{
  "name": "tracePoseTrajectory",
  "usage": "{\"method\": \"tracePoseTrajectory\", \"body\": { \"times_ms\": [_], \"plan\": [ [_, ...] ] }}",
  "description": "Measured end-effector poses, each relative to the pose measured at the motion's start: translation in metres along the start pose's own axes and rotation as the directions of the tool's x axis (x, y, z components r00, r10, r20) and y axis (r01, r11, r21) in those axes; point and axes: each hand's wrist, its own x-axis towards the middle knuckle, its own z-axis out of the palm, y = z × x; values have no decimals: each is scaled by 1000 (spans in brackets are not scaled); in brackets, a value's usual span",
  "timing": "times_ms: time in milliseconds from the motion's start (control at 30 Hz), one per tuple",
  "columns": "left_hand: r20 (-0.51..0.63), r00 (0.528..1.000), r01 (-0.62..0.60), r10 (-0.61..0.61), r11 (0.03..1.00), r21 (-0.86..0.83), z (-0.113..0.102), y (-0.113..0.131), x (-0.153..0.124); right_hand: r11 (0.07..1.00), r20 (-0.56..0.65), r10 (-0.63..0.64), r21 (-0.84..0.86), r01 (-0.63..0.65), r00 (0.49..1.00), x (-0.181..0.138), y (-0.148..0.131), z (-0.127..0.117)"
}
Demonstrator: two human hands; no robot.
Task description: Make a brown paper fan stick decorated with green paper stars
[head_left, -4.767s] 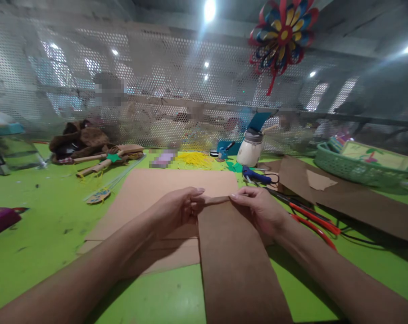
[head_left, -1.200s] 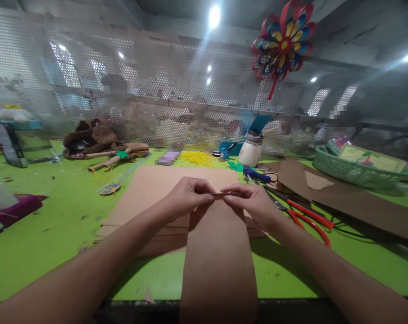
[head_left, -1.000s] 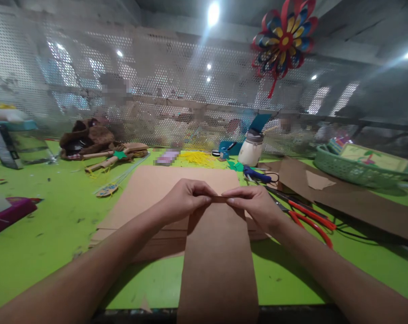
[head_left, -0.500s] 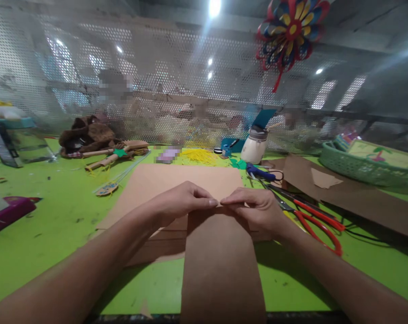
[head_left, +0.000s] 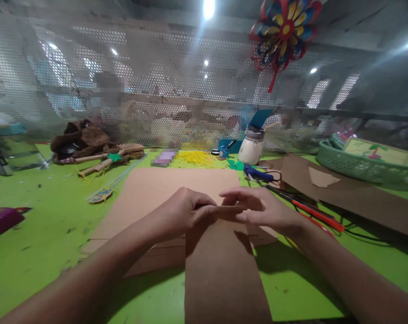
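A long strip of brown kraft paper (head_left: 220, 274) runs from the near edge of the view up to my hands, its far end folded or rolled into a narrow edge. My left hand (head_left: 187, 209) pinches the left part of that edge between thumb and fingers. Around the right end of the fold is my right hand (head_left: 268, 209), thumb and fingers apart; whether it touches the paper I cannot tell. Beneath both hands lies a stack of lighter brown paper sheets (head_left: 177, 182), partly covered by the strip and my forearms.
Right of the stack are red-handled scissors (head_left: 319, 216), a blue-handled tool (head_left: 260, 173), dark brown card (head_left: 301, 180) and a green basket (head_left: 362, 166). Behind stand a white jar (head_left: 251, 148) and yellow shreds (head_left: 197, 157). A stick figure with a green star (head_left: 114, 157) lies left.
My right hand has loosened from its pinch and its fingers have spread. My left hand still pinches the strip's far edge, now showing as a thicker fold. The view has shifted slightly.
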Motion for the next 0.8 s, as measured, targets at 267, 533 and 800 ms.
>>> {"method": "tracePoseTrajectory", "body": {
  "times_ms": [267,533,800],
  "plan": [
    [-56,992,-105,112,988,112,4,1,-3,989,-201,88,-99,-110,975,4,-3,16],
    [-37,999,-2,4,999,53,4,3,-1,994,-263,66,-72,-88,963,4,-5,16],
    [-46,999,14,-13,1000,18,6,4,-1,998,-265,46,54,-33,963,4,0,18]
  ]
}}
